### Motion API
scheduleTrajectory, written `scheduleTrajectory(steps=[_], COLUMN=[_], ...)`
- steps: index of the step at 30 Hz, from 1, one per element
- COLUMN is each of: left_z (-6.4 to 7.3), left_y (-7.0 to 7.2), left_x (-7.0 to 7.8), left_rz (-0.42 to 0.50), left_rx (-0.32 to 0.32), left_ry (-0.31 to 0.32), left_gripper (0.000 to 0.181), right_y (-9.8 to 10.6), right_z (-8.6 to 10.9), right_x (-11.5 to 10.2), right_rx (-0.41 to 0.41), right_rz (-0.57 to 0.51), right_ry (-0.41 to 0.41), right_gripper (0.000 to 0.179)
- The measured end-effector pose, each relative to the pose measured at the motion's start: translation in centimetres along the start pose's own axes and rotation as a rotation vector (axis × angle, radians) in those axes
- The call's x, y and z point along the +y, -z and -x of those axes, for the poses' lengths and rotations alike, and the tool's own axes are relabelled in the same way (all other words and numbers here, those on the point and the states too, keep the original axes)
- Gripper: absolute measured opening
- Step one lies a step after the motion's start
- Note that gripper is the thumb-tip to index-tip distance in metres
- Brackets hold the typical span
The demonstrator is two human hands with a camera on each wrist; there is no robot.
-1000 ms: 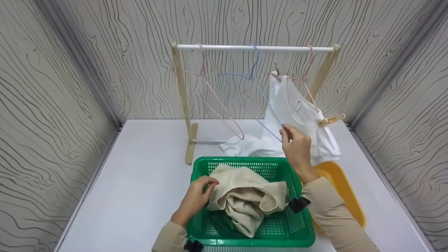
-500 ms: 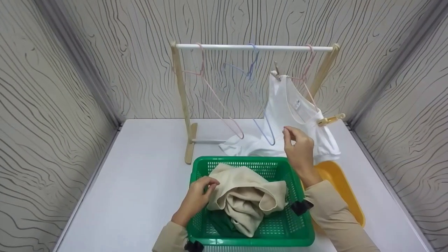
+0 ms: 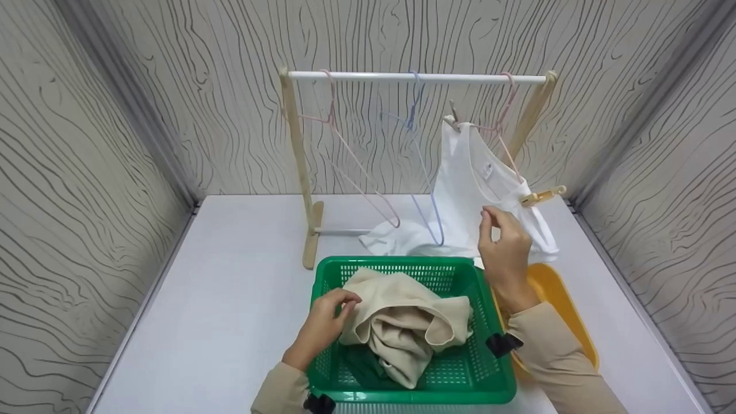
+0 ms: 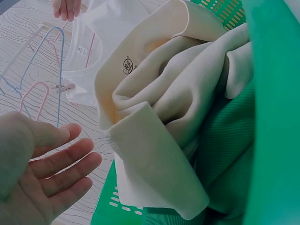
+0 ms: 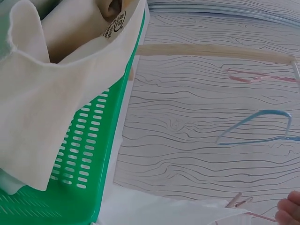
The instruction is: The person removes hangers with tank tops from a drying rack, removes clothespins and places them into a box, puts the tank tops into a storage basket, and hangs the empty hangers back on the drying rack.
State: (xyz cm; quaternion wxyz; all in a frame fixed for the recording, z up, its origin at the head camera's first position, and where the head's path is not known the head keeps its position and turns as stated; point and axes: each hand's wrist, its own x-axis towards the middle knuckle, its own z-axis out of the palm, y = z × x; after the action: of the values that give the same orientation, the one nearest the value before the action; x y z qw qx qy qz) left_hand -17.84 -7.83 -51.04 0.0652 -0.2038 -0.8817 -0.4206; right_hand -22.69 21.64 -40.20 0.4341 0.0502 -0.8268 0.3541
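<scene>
A blue clothes hanger (image 3: 411,117) hangs bare from the rack's white rail in the head view, turned at an angle. My right hand (image 3: 506,247) is to the right of its lower corner, apart from it, thumb and fingertips close together and holding nothing. Behind that hand hangs a white shirt (image 3: 460,172), clipped to a pink hanger. My left hand (image 3: 323,325) hovers at the left side of a beige garment (image 3: 397,290) heaped in a green basket (image 3: 414,397). In the left wrist view, the fingers (image 4: 65,180) are loosely bent beside the garment, with nothing in them.
Another bare pink hanger (image 3: 368,169) hangs at the rack's left. A wooden clothespin (image 3: 543,196) juts from the shirt's right shoulder. Dark green cloth (image 3: 368,368) lies under the beige garment. A yellow tray (image 3: 566,305) sits partly under the right forearm.
My right hand has let go of the blue hanger and drawn away to the right. The hanger has swung back leftward. The left hand has stayed in place.
</scene>
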Motion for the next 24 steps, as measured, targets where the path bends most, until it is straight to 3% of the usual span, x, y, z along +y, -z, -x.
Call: scheduleTrajectory(steps=[11, 18, 24], left_z=[0.0, 0.0, 0.1], left_y=[0.1, 0.1, 0.1], left_x=[0.1, 0.1, 0.2], left_rz=[0.0, 0.006, 0.011], left_rx=[-0.002, -0.005, -0.001], left_ry=[-0.007, -0.008, -0.006], left_gripper=[0.014, 0.015, 0.015], right_y=[1.3, 2.2, 2.8], right_z=[-0.2, -0.1, -0.1], right_x=[0.4, 0.4, 0.8], right_rx=[0.16, 0.191, 0.202], right_rz=[0.07, 0.092, 0.184], right_ry=[0.1, 0.053, 0.047], right_gripper=[0.012, 0.013, 0.015])
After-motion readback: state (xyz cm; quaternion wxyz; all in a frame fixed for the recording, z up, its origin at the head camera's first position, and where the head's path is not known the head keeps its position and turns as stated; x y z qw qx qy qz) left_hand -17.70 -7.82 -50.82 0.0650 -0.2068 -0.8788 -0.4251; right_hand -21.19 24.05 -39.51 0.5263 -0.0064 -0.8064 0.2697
